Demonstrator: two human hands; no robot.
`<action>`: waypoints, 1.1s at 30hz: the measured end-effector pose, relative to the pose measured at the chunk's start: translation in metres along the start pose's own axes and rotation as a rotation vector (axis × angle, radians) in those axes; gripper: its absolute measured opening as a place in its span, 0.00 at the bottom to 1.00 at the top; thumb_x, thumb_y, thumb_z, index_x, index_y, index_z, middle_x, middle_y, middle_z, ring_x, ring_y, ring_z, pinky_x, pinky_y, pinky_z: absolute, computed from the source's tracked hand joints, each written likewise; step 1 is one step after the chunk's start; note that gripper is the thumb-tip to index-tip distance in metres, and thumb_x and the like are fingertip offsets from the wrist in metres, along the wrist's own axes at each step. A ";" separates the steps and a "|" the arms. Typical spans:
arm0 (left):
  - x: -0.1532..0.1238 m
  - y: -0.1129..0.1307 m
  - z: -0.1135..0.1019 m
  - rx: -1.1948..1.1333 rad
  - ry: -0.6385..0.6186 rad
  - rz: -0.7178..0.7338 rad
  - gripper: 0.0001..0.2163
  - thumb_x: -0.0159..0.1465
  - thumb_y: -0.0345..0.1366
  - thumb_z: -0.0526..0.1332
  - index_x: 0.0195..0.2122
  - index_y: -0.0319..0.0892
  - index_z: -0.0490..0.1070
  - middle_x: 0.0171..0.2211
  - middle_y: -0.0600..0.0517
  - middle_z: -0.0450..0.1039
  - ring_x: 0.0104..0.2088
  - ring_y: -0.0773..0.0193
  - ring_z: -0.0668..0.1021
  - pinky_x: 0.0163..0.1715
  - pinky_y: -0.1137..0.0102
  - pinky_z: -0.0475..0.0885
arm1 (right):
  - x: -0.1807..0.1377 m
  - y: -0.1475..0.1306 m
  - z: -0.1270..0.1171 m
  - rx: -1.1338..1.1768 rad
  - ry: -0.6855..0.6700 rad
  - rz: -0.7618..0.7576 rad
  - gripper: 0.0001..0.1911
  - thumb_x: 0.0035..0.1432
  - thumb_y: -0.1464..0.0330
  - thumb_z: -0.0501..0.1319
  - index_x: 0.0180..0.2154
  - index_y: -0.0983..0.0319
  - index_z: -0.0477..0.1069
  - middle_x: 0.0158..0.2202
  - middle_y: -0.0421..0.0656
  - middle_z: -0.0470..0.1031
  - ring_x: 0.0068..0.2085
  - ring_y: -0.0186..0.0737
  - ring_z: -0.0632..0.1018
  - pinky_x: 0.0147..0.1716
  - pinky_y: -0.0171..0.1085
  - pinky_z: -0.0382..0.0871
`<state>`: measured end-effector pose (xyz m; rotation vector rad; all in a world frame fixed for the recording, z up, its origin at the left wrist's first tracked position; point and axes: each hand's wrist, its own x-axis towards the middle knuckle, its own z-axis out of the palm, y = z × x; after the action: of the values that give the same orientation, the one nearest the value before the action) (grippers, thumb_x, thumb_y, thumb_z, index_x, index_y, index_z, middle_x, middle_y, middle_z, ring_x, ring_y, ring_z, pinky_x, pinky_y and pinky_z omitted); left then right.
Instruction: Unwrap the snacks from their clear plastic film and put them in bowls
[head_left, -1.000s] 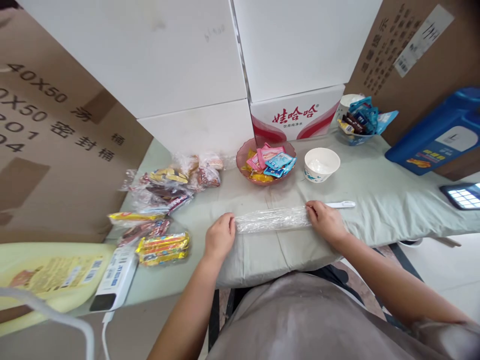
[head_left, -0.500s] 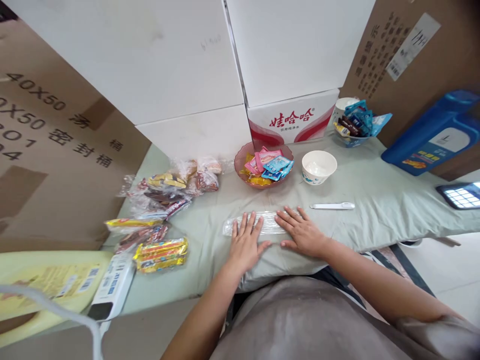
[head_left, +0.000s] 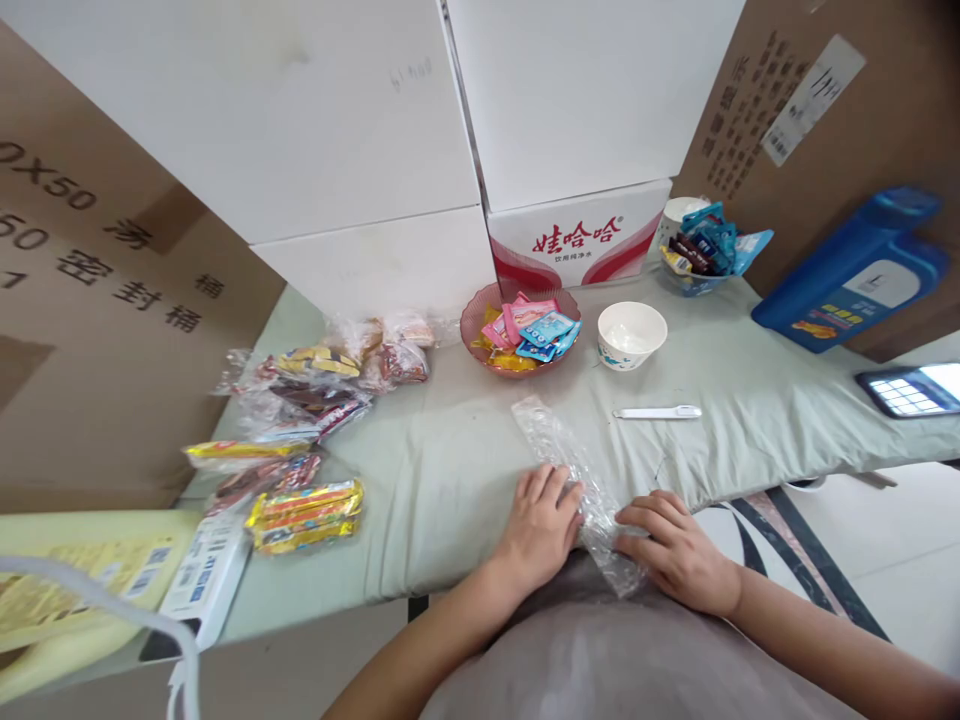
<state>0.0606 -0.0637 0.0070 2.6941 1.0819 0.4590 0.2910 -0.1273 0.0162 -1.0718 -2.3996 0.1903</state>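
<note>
A long, crumpled strip of clear plastic film (head_left: pixel 559 445) slants across the front of the cloth-covered surface, its near end hanging over the edge by my lap. My left hand (head_left: pixel 544 525) is at the strip's left edge, fingers curled and closed on it. On the other side, my right hand (head_left: pixel 679 550) has bent fingers closed at the right edge of the film. Both thumbs are partly hidden. Behind the film lies a white utility knife (head_left: pixel 658 412), apart from both hands.
A pink bowl (head_left: pixel 472 345) of sachets and a white paper cup (head_left: pixel 630 345) stand behind. To the left lie wrapped snacks (head_left: pixel 307 515) and a yellow jug (head_left: pixel 75 570). A blue bottle (head_left: pixel 855 270), a phone (head_left: pixel 911 390) and another sachet bowl (head_left: pixel 697 285) are at right.
The film has turned from lying crosswise to slanting, and its near end has come toward my body. Both hands went from lying flat on it to curled at its edges, nearer me.
</note>
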 end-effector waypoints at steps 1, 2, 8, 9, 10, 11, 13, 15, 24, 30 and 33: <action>0.000 0.000 0.002 -0.039 -0.005 0.067 0.15 0.65 0.33 0.57 0.53 0.45 0.69 0.56 0.44 0.67 0.57 0.49 0.67 0.55 0.51 0.65 | 0.004 -0.004 -0.008 0.050 -0.001 -0.011 0.15 0.60 0.77 0.52 0.43 0.60 0.72 0.46 0.47 0.75 0.51 0.46 0.71 0.50 0.49 0.62; -0.001 -0.001 0.003 -0.087 -0.007 0.126 0.14 0.65 0.32 0.56 0.52 0.45 0.69 0.56 0.45 0.68 0.58 0.51 0.66 0.56 0.51 0.63 | 0.008 -0.007 -0.017 0.120 -0.012 -0.017 0.14 0.60 0.77 0.52 0.42 0.60 0.72 0.44 0.46 0.76 0.52 0.45 0.71 0.52 0.49 0.61; -0.013 -0.013 0.006 -0.449 0.079 0.167 0.28 0.58 0.23 0.52 0.61 0.42 0.56 0.47 0.44 0.74 0.53 0.55 0.73 0.55 0.54 0.68 | 0.048 0.003 -0.033 0.539 -0.080 0.246 0.11 0.66 0.70 0.51 0.43 0.60 0.71 0.37 0.44 0.77 0.39 0.36 0.78 0.39 0.35 0.72; -0.015 -0.014 0.007 -0.481 0.093 0.129 0.32 0.57 0.23 0.52 0.64 0.41 0.50 0.48 0.43 0.73 0.52 0.55 0.73 0.54 0.54 0.69 | 0.057 0.009 -0.027 0.536 -0.060 0.346 0.11 0.66 0.68 0.51 0.43 0.60 0.71 0.36 0.43 0.77 0.36 0.36 0.78 0.36 0.34 0.72; -0.015 -0.015 0.009 -0.505 0.101 0.091 0.35 0.57 0.23 0.52 0.66 0.41 0.45 0.49 0.42 0.73 0.52 0.55 0.74 0.53 0.53 0.70 | 0.067 0.016 -0.019 0.514 -0.036 0.443 0.11 0.66 0.67 0.51 0.42 0.60 0.71 0.34 0.42 0.77 0.34 0.36 0.78 0.34 0.34 0.72; -0.016 -0.015 0.010 -0.523 0.106 0.059 0.38 0.57 0.23 0.52 0.68 0.41 0.39 0.49 0.42 0.73 0.52 0.54 0.74 0.52 0.53 0.70 | 0.077 0.023 -0.009 0.476 -0.015 0.527 0.11 0.66 0.66 0.51 0.42 0.59 0.71 0.32 0.41 0.77 0.31 0.36 0.78 0.32 0.34 0.72; -0.015 -0.015 0.012 -0.547 0.107 0.010 0.41 0.56 0.22 0.51 0.69 0.42 0.32 0.49 0.42 0.73 0.52 0.54 0.75 0.52 0.53 0.71 | 0.096 0.036 0.012 0.354 0.010 0.631 0.10 0.64 0.66 0.52 0.43 0.60 0.70 0.29 0.40 0.77 0.29 0.37 0.78 0.30 0.35 0.71; -0.015 -0.015 0.012 -0.545 0.113 -0.008 0.41 0.56 0.22 0.52 0.69 0.42 0.34 0.50 0.41 0.71 0.51 0.55 0.75 0.52 0.54 0.71 | 0.110 0.045 0.032 0.174 -0.005 0.659 0.11 0.64 0.67 0.53 0.45 0.61 0.70 0.33 0.43 0.79 0.32 0.40 0.79 0.33 0.36 0.71; 0.001 -0.008 -0.008 -0.309 0.292 -0.017 0.15 0.63 0.27 0.55 0.51 0.41 0.66 0.42 0.43 0.69 0.43 0.56 0.74 0.44 0.59 0.73 | 0.117 0.046 0.063 -0.224 -0.108 0.618 0.17 0.68 0.65 0.47 0.52 0.62 0.68 0.44 0.50 0.78 0.38 0.43 0.80 0.33 0.36 0.68; 0.029 -0.019 -0.001 -0.120 0.184 -0.014 0.05 0.61 0.33 0.60 0.38 0.41 0.70 0.44 0.43 0.71 0.50 0.49 0.72 0.49 0.51 0.70 | 0.118 0.051 0.048 -0.274 -0.153 0.622 0.18 0.68 0.65 0.48 0.53 0.63 0.66 0.41 0.50 0.78 0.36 0.44 0.79 0.32 0.38 0.68; 0.030 -0.023 0.009 -0.065 0.103 -0.055 0.07 0.59 0.35 0.62 0.38 0.41 0.70 0.48 0.41 0.69 0.53 0.46 0.71 0.51 0.48 0.68 | 0.116 0.059 0.025 -0.360 -0.026 0.631 0.16 0.66 0.66 0.50 0.50 0.65 0.69 0.39 0.52 0.77 0.39 0.49 0.77 0.38 0.43 0.69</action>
<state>0.0693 -0.0271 -0.0017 2.6025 1.1446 0.6183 0.2517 -0.0007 0.0211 -1.9836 -2.0835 -0.0214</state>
